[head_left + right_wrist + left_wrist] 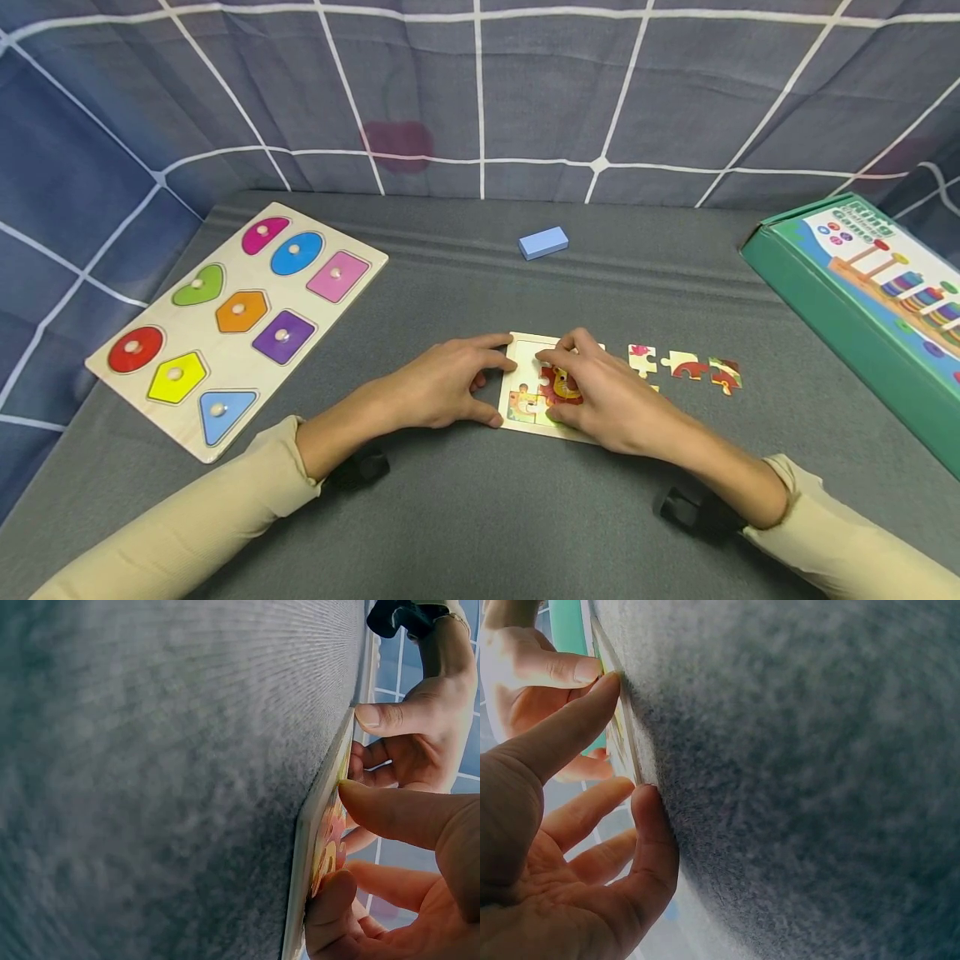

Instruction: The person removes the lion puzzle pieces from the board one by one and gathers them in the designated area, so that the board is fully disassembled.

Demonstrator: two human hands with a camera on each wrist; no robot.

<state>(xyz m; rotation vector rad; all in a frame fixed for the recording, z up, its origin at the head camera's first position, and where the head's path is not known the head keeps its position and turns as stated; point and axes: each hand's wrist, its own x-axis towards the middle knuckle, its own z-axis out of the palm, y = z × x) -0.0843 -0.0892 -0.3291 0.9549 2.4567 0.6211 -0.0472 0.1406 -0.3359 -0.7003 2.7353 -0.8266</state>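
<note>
A small wooden puzzle board (547,430) with a pale raised frame lies flat on the grey cloth. My left hand (442,383) holds its left edge, thumb at the near corner and forefinger at the far one; in the left wrist view the thumb and fingers (656,825) meet the board's rim. Over the board, my right hand (611,400) pinches a lion-face puzzle piece (562,385) between thumb and fingers. Orange-and-green puzzle pieces (522,405) sit in the near left part of the board. The board's right side is partly hidden under the right hand.
Several loose puzzle pieces (684,365) lie right of the board. A shape-peg board (247,354) is at left, a green game box (847,308) at right. Farther back lies a blue block (543,242), before a checked cloth wall (540,92).
</note>
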